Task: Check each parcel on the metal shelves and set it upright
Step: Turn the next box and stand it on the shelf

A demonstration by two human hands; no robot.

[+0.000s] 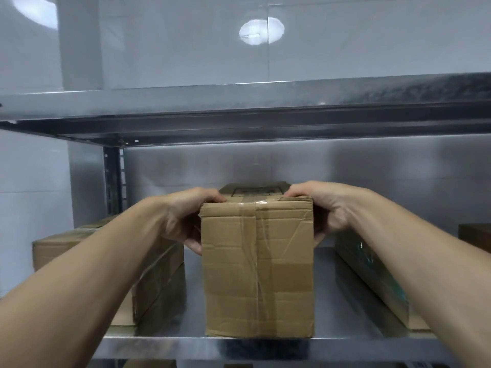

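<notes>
Squarely between both hands (186, 216) stands the upright parcel (257, 269), gripped.

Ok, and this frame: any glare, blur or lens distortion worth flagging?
Head view: two glare patches sit on the glossy wall; the upper shelf edge slants, probably from the wide lens or a head tilt; the middle parcel is sharp, with readable tape creases; the parcel at right lies dim and soft.

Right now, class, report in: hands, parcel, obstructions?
Left hand, right hand grip middle parcel at upper sides. Standing upright on shelf. Left box, right box flank it.
</notes>
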